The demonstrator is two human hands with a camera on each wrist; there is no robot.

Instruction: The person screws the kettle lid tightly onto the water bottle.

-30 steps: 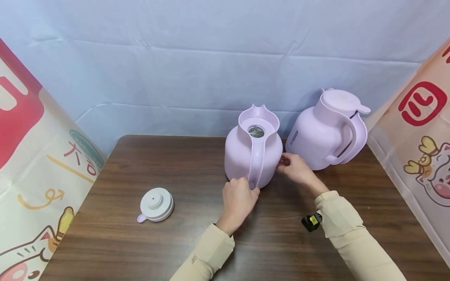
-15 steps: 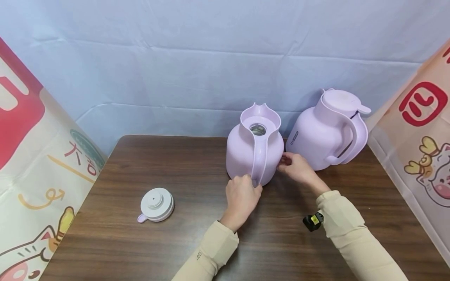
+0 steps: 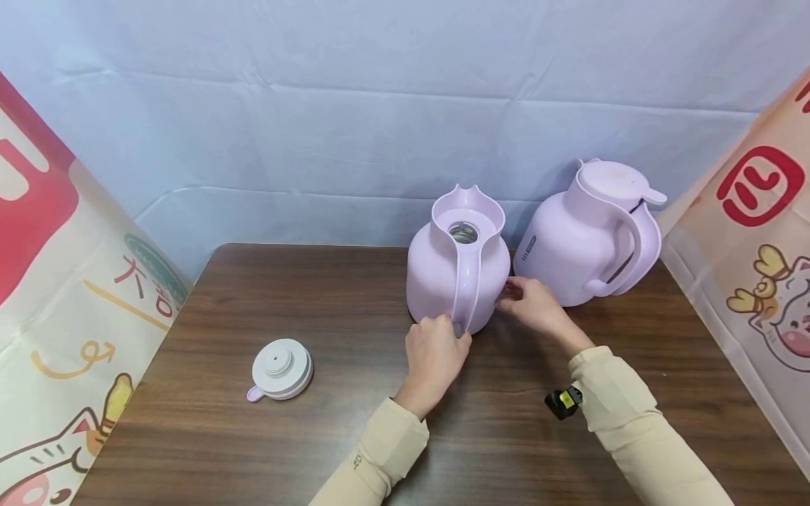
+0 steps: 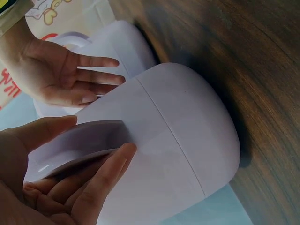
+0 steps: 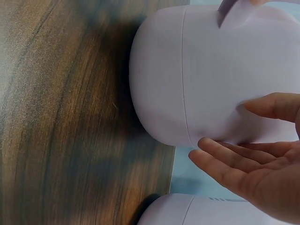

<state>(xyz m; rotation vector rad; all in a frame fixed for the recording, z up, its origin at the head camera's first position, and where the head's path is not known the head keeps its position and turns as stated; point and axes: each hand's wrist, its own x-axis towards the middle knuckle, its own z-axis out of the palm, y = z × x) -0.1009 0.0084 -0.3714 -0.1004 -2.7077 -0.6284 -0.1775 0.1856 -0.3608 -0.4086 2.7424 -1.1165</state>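
A lilac vacuum jug (image 3: 433,277) without its lid stands upright on the table, its round mouth uncovered and its handle facing me. My left hand (image 3: 435,357) grips the lower part of the handle (image 3: 467,284); in the left wrist view, thumb and fingers lie on either side of it. At the jug's right side is my right hand (image 3: 536,307), fingers extended and slightly bent. The right wrist view puts its thumb (image 5: 272,105) at the jug wall, with the fingers along the side. A white stopper lid (image 3: 281,369) with a lilac tab lies at the left.
A second lilac jug (image 3: 557,242), lidded, stands close by on the right, just behind my right hand. Pale blue cloth (image 3: 348,126) hangs behind the wooden table (image 3: 354,436), and printed cloths flank both sides.
Over the past second the lidless jug has shifted slightly right and away from me, with my left hand moving along. My right hand, the lid and the second jug look unchanged.
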